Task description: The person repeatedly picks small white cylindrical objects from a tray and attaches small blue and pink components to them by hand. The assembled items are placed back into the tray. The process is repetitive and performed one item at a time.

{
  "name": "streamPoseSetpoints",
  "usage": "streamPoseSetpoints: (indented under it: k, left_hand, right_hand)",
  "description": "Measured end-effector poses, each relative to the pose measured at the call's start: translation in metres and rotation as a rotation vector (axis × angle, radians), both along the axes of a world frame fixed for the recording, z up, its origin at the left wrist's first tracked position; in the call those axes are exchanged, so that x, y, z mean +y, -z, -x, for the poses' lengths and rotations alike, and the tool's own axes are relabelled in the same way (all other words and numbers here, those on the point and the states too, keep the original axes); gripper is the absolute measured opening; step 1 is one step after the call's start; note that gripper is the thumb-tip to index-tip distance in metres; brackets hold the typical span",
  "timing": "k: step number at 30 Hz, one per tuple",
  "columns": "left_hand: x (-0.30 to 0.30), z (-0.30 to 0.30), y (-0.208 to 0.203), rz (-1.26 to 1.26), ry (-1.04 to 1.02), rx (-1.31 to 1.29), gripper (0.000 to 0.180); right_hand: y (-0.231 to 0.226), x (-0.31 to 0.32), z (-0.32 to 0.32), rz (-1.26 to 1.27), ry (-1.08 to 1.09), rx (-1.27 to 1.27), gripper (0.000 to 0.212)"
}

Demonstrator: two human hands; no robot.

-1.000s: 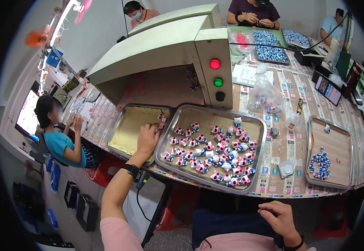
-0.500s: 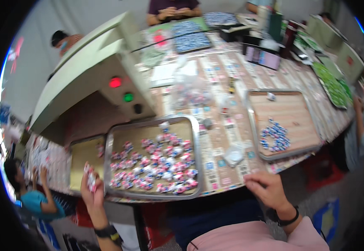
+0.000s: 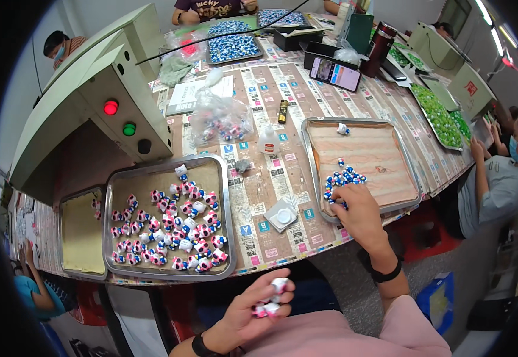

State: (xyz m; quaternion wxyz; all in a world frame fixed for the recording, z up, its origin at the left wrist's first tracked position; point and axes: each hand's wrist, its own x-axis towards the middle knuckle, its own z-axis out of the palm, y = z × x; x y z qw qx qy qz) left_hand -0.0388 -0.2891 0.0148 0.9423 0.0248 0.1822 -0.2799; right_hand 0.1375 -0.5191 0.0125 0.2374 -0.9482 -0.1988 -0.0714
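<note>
In front of my body, my left hand (image 3: 242,312) is curled round a few small white-and-pink figurine heads (image 3: 268,309). My right hand (image 3: 359,219) is over the near left part of the right-hand tray (image 3: 411,205), its fingertips pinched at a small blue-and-white piece in a heap of such pieces (image 3: 347,176). One white figurine part (image 3: 343,129) sits alone at the far side of that tray. The left metal tray (image 3: 225,214) holds many little figurines (image 3: 175,223) with pink, white and blue parts.
A beige machine (image 3: 77,113) with red and green lights stands at the left, a shallow tray (image 3: 80,238) by its opening. Between the big trays are a white bottle (image 3: 268,140), a bag of parts (image 3: 220,122) and a white round cap (image 3: 283,216). Co-workers sit around the table.
My left hand has come from beside the left tray to in front of my body, still holding figurine heads. My right hand has reached forward into the right tray's heap. The view has shifted.
</note>
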Motion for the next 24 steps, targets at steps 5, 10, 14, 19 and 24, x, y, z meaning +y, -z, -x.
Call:
streamPoseSetpoints:
  k: [5, 10, 14, 19, 24]
  left_hand:
    - [-0.013, -0.014, -0.002, -0.131, -0.017, 0.093, 0.037]
    - [-0.013, -0.012, 0.004, -0.161, -0.075, 0.123, 0.039]
    - [-0.015, -0.012, 0.005, -0.193, -0.127, 0.110, 0.038]
    - [-0.017, -0.016, 0.000, -0.233, -0.157, 0.071, 0.037]
    - [-0.017, -0.017, 0.007, -0.154, -0.147, 0.071, 0.037]
  right_hand:
    - [0.003, -0.005, -0.006, -0.135, 0.006, 0.033, 0.017]
    - [0.009, -0.012, -0.010, -0.238, -0.020, -0.004, 0.017]
    - [0.011, -0.017, -0.014, -0.223, -0.076, -0.048, 0.018]
    - [0.003, -0.012, -0.010, -0.167, -0.121, -0.044, 0.018]
    - [0.006, -0.009, -0.010, -0.102, -0.089, 0.007, 0.019]
